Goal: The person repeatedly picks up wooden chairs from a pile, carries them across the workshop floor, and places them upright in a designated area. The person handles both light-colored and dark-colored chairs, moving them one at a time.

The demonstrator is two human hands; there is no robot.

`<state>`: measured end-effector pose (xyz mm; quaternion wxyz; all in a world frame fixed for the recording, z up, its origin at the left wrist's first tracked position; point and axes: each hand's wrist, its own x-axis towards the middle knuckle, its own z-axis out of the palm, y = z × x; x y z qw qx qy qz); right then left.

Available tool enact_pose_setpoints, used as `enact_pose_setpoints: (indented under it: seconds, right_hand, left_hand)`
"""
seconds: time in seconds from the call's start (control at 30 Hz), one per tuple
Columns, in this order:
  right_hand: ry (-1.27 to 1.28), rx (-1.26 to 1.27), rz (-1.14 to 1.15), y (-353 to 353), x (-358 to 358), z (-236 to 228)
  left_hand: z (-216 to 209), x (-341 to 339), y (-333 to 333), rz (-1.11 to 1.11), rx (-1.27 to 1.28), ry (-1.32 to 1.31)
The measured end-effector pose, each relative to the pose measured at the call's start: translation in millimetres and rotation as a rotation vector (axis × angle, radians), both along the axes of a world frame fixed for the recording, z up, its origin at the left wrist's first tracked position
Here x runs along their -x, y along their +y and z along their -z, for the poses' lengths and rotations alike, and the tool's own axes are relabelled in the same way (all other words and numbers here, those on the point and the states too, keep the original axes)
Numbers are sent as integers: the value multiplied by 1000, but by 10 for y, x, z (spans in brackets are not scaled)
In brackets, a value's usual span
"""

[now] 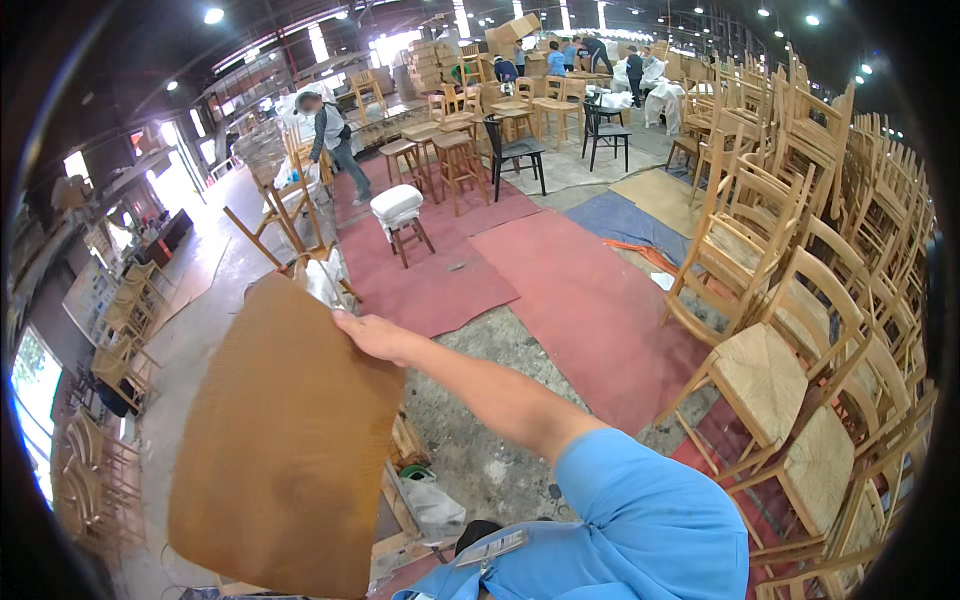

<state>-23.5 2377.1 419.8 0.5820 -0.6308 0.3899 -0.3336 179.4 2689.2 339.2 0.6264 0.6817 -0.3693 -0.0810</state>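
Note:
A large brown panel (280, 440) with a smooth, slightly mottled face and curved edges fills the lower left, close to me. From the right, my right arm reaches across in a blue short sleeve. My right hand (372, 336) is closed on the panel's upper right edge, its fingertips partly hidden. Just beyond that edge are crumpled clear plastic wrapping (325, 280) and a wooden chair frame (290, 215) with its legs angled out. My left hand does not show; the panel covers much of that side.
Stacked wooden chairs with woven seats (765, 385) crowd the right. Red mats (590, 300) cover the middle floor. A stool with a white-wrapped seat (398, 208) and black chairs (515, 155) stand ahead. A person (335, 145) walks at the left; others work at the back.

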Motion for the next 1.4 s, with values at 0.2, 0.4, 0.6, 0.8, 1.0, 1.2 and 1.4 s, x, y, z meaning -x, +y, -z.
enact_pose_setpoints:
  seconds: [0.2,0.4,0.6,0.8,1.0,1.2,1.4]
  right_hand:
    - [89,150,-102,-1022,-442,-917]
    - [-511,148,-15,-2242,-1232,-1644]
    - [-414,106,-114,-3124,-1734,-480]
    - [155,-203,-288,-3622,-1466,1580]
    - [578,-501,-264,-3914,-436,3246]
    - [561,-491,-897,-3994,-890,3113]
    - [67,55,-850,-3881,-3588,1750]
  left_hand:
    - [-214,-356,-1160,-80,24,-49]
    - [-763,-1275,-2151,-235,29,-104]
    - [-1388,-2022,-2702,-379,-6,-136]
    - [-1612,-2660,-2597,-576,-193,-486]
    - [-1502,-2803,-2780,-852,-96,-363]
    - [-1519,-2894,-2992,-577,82,-24]
    - [-1207,-2801,-3022,-979,-168,-192]
